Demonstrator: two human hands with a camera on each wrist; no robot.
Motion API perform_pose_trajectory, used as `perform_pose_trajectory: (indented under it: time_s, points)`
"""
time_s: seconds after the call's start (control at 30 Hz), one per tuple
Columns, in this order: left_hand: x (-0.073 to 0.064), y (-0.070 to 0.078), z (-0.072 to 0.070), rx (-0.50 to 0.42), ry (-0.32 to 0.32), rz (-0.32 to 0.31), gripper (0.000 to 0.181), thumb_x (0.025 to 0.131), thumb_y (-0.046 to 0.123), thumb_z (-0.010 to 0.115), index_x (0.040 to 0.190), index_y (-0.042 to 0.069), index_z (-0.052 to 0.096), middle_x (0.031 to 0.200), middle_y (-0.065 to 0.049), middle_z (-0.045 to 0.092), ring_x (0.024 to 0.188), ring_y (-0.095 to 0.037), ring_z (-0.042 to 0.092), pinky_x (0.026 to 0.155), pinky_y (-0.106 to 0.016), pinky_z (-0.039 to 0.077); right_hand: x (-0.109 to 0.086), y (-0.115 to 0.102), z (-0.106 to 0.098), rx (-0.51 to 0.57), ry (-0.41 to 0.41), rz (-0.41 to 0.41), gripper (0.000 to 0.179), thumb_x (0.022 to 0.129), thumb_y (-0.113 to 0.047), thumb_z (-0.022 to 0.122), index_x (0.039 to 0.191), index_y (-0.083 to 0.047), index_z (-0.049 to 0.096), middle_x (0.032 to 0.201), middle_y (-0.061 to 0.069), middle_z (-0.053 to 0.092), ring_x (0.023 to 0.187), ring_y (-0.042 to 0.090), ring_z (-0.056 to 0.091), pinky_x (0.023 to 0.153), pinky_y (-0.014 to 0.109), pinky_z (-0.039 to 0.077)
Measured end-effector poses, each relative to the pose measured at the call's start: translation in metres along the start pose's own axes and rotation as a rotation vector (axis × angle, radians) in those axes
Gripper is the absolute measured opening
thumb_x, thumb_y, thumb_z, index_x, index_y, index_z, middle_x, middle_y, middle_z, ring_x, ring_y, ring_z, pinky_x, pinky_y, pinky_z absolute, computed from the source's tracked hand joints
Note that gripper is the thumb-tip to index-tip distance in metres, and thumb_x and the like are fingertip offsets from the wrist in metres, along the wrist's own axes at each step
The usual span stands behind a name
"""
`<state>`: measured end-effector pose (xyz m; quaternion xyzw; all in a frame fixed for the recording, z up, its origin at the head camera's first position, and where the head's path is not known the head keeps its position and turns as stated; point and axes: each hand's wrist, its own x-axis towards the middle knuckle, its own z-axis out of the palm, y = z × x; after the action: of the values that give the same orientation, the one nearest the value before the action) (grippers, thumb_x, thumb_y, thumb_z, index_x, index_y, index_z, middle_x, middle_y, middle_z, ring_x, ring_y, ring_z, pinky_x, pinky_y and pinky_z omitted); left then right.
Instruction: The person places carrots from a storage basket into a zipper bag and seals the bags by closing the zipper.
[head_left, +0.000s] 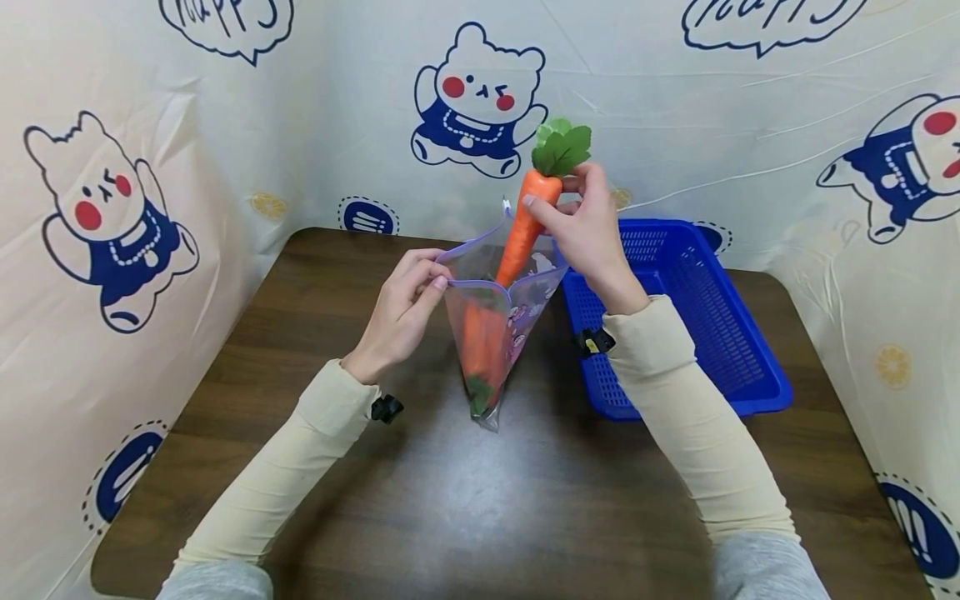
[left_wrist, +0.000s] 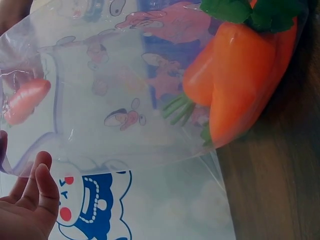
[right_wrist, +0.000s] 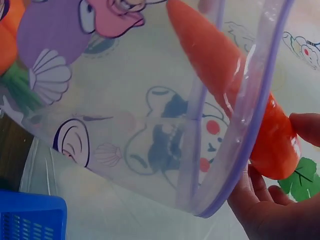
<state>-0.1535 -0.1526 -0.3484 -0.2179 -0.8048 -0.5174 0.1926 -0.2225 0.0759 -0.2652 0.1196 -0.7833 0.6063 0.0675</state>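
My right hand (head_left: 588, 221) grips an orange carrot (head_left: 531, 212) near its leafy green top, tip pointing down into the mouth of a clear zip bag (head_left: 517, 321). In the right wrist view the carrot's (right_wrist: 215, 60) narrow end shows through the bag's clear wall. My left hand (head_left: 405, 304) pinches the purple-edged rim at the left, and the mouth gapes wide. More carrots (left_wrist: 240, 80) with green tops lie low inside the bag, seen closely in the left wrist view. Cartoon prints and shells cover part of the bag (right_wrist: 107, 155).
A blue plastic basket (head_left: 750, 358) with perforated walls stands to the right, partly behind my right forearm. The brown wooden table (head_left: 465, 517) has rounded corners. A pale cloth (head_left: 360, 108) printed with cartoon bears hangs behind and at both sides.
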Motion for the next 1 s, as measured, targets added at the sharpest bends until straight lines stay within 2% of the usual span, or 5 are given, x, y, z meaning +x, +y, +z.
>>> perform_pose_trajectory:
  time_s: [0.23, 0.4, 0.57, 0.67, 1.0]
  points:
    - [0.000, -0.001, 0.000, -0.004, 0.002, -0.001, 0.017, 0.100, 0.011, 0.049, 0.096, 0.002, 0.063, 0.125, -0.012, 0.056, 0.102, -0.021, 0.055, 0.076, -0.025, 0.043, 0.001, 0.002, 0.002, -0.031, -0.016, 0.025, 0.062, 0.088, -0.023, 0.070, 0.136, -0.011, 0.032, 0.118, 0.011, 0.056, 0.072, 0.015, 0.067, 0.066, 0.025, 0.057]
    - [0.000, -0.001, -0.001, -0.005, 0.009, 0.007, 0.017, 0.099, 0.010, 0.049, 0.095, 0.002, 0.064, 0.125, -0.011, 0.056, 0.100, -0.020, 0.054, 0.075, -0.025, 0.043, 0.000, 0.002, 0.003, -0.100, -0.075, 0.040, 0.067, 0.088, -0.028, 0.070, 0.139, -0.012, 0.029, 0.117, 0.012, 0.062, 0.076, 0.019, 0.069, 0.072, 0.035, 0.058]
    - [0.000, -0.001, -0.001, -0.011, 0.026, 0.018, 0.017, 0.099, 0.009, 0.049, 0.094, 0.001, 0.063, 0.126, -0.012, 0.056, 0.097, -0.019, 0.054, 0.074, -0.024, 0.042, -0.003, 0.000, 0.001, -0.292, -0.129, 0.026, 0.073, 0.089, -0.042, 0.067, 0.145, -0.011, 0.032, 0.125, 0.010, 0.065, 0.097, 0.024, 0.063, 0.082, 0.037, 0.054]
    - [-0.001, -0.001, -0.002, -0.007, 0.030, 0.018, 0.017, 0.099, 0.009, 0.049, 0.095, 0.000, 0.063, 0.126, -0.012, 0.056, 0.097, -0.020, 0.054, 0.075, -0.025, 0.042, -0.004, 0.002, -0.001, -0.397, -0.119, 0.008, 0.069, 0.089, -0.047, 0.064, 0.142, -0.011, 0.039, 0.131, 0.008, 0.060, 0.096, 0.024, 0.059, 0.080, 0.037, 0.050]
    - [-0.001, -0.002, -0.006, 0.011, 0.038, 0.017, 0.018, 0.100, 0.010, 0.047, 0.094, 0.001, 0.062, 0.127, -0.012, 0.056, 0.104, -0.022, 0.054, 0.079, -0.027, 0.041, 0.001, 0.015, -0.008, -0.453, -0.147, 0.006, 0.048, 0.092, -0.032, 0.064, 0.130, -0.005, 0.052, 0.126, 0.016, 0.058, 0.098, 0.030, 0.057, 0.088, 0.043, 0.049]
